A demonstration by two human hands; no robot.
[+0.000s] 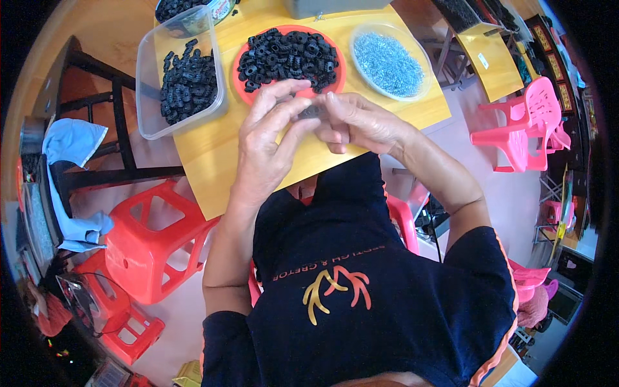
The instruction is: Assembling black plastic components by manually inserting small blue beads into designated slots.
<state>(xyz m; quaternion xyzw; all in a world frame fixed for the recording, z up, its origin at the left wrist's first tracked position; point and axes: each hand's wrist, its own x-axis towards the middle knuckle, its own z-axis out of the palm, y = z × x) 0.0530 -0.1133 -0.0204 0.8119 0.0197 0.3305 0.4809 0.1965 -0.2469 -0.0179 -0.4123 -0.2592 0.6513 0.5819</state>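
Note:
My left hand (267, 132) and my right hand (366, 121) meet over the table, just in front of a red round tray (340, 87). Their fingers are bent toward each other, with a small greyish piece (311, 112) between the fingertips. Its kind is too blurred to make out. The left fingers are curled against it; my right thumb and fingers are pinched together, and what they grip is hidden. Small black ribbed plastic parts (284, 55) are heaped in the red tray.
A clear plastic tub (149, 119) with more black parts stands left on the yellow table (209, 184). At right, a round clear container (422, 90) holds tiny glinting bluish pieces (387, 64). A grey box (335, 6) sits at the back. Red stools (145, 258) stand left, pink chairs (516, 138) right.

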